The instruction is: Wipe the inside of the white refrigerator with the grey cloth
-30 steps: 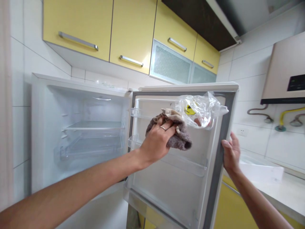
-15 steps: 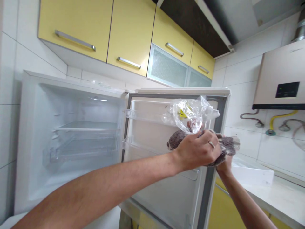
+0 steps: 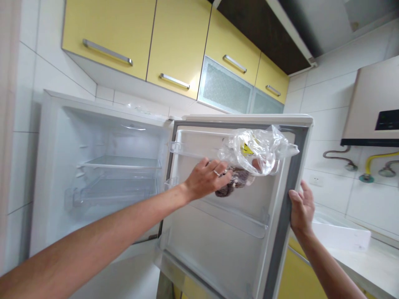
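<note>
My left hand [image 3: 207, 178], with a ring on one finger, is closed on a fuzzy brown-grey cloth [image 3: 232, 185] in front of the open refrigerator door [image 3: 218, 245]. Part of the cloth lies behind my fingers. Just above it, a crumpled clear plastic bag [image 3: 258, 147] with a yellow mark sits at the upper door shelf. My right hand [image 3: 302, 207] grips the door's outer edge, its thumb on the grey seal and the other fingers partly hidden behind.
The refrigerator compartment [image 3: 93, 145] stands open at left, with clear shelves [image 3: 121, 162]. Yellow cabinets [image 3: 181, 45] hang above. A water heater [image 3: 374, 104] and pipes are on the right wall. A white box [image 3: 343, 236] rests on the counter [image 3: 358, 263].
My left hand has moved left with the cloth, away from my right hand. My right hand has left the cloth and taken hold of the door edge. The view has shifted slightly.
</note>
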`<control>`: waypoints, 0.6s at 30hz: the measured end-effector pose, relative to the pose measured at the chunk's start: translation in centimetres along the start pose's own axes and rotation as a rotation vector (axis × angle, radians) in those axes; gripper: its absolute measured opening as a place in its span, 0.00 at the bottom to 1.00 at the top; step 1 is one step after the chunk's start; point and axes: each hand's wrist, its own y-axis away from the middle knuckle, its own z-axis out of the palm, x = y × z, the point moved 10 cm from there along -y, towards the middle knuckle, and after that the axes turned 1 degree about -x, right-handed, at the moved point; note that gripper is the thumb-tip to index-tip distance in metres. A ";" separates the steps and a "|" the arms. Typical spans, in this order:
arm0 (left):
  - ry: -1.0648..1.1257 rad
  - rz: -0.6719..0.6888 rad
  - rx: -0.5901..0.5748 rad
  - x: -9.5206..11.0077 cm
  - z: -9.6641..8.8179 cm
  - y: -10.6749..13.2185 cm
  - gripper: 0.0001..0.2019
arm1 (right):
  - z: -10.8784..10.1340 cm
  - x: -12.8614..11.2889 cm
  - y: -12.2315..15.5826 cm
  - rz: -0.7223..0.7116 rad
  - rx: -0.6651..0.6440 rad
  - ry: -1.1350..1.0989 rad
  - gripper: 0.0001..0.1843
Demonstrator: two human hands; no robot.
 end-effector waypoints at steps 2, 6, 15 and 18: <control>0.028 -0.035 -0.113 -2.5 1.1 2.5 0.19 | -0.2 0.1 -0.1 -0.001 0.004 0.012 0.48; 0.065 -0.247 -0.298 -9.0 1.9 8.5 0.21 | -0.1 0.1 -0.2 0.013 -0.006 0.012 0.47; 0.198 -1.455 0.113 -27.0 -3.1 20.1 0.21 | 0.1 -0.6 -0.2 0.060 0.045 0.052 0.46; 0.178 -1.607 0.283 -29.9 -3.8 19.2 0.23 | 0.0 -0.9 0.0 0.048 0.043 0.064 0.45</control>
